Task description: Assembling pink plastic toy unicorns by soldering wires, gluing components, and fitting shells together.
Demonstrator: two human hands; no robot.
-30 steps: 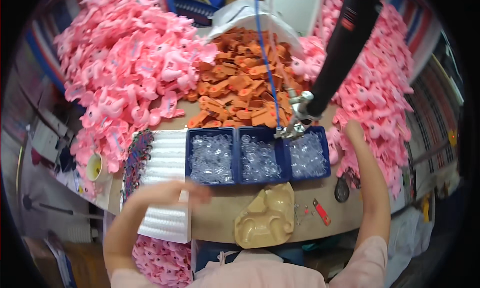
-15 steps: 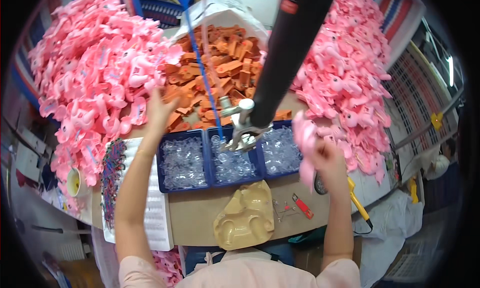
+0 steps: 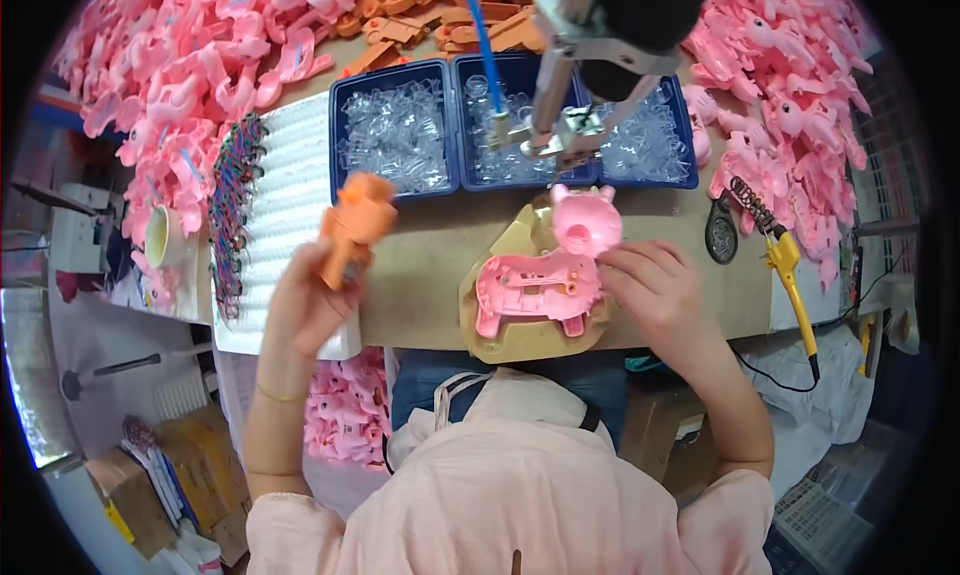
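Note:
A pink animal-shaped toy half-shell lies hollow side up in the tan moulded holder at the table's front edge. Posts and slots show inside its body. My right hand has its fingers closed at the shell's right edge, near the neck. Off to the left, my left hand grips an orange plastic housing, raised above the table between the white foam tray and the holder. The underside of that housing is partly hidden by my fingers.
Three blue bins of clear plastic parts stand ahead, under a metal-jointed arm. Pink shells heap at both sides, orange housings behind. A foam tray with coloured wires lies left; a yellow soldering iron rests right.
The pink shell has gone from my raised right hand into the tan holder. My left hand has come back from the orange heap with a housing. The view has tilted toward my lap.

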